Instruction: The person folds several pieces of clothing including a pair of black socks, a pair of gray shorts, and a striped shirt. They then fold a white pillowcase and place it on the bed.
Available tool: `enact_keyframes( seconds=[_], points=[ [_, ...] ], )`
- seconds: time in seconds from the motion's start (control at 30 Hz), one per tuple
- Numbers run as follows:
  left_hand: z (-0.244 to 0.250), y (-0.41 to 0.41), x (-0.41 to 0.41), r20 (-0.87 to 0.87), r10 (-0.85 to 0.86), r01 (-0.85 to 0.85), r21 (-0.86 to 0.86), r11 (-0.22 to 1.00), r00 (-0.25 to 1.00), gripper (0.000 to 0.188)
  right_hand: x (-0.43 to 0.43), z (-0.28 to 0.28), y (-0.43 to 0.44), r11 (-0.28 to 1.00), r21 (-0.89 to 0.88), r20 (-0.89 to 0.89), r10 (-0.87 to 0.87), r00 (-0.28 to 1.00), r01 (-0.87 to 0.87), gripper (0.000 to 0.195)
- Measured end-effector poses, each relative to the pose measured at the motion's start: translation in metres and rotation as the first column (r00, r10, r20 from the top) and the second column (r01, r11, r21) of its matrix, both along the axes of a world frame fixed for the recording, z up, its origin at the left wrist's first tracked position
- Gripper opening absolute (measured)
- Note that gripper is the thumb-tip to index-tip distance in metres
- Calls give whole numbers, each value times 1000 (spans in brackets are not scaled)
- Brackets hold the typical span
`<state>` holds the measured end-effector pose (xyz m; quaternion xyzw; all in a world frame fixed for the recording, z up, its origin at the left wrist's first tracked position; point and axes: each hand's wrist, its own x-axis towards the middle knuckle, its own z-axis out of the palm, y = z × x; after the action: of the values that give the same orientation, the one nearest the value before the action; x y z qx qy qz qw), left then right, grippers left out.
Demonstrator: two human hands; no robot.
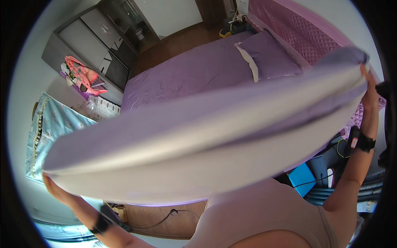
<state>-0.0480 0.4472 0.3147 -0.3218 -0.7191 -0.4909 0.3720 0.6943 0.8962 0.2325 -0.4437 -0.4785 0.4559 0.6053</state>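
A large bed cover (198,148), purple on one face and off-white on the other, stretches in the air between my two hands. My left hand (55,187) grips one corner at the lower left. At the upper right, my right hand (369,88) holds the other end, high beside the headboard. The cloth is blurred and hides the near part of the bed. Beyond it lies a purple bedsheet (173,77) with some wrinkles. A purple pillow (268,55) with a pale edge rests near the headboard.
A quilted pink headboard cover (304,28) runs along the right wall. Left stand a wardrobe (93,37), hung clothes (82,74) and a light-blue floral cloth (55,130). A blue box (302,179) sits at lower right. A black cable (164,220) lies on the wooden floor.
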Motion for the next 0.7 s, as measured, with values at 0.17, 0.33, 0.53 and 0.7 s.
enact_keyframes(
  seconds=[0.17, 0.33, 0.53, 0.7],
  points=[
    [-148, -55, 20, 793, -188, 352, -36, 935, 580, 25, 34, -132, -63, 937, -350, 521, 197, 830, -3, 55],
    [-300, -47, 54, 862, 226, 814, -298, -498, 454, 26, -29, -227, -91, 301, -948, 317, 909, 270, 98, 25],
    [-398, 93, -125, 174, -358, 69, -956, -286, 917, 30, -135, -308, 86, 786, -342, 764, 552, 335, -515, 30],
    [-69, 168, -230, -416, 279, -480, -526, 702, 865, 24, -186, -33, 259, 977, 171, -8, 130, 992, -126, 29]
  ],
)
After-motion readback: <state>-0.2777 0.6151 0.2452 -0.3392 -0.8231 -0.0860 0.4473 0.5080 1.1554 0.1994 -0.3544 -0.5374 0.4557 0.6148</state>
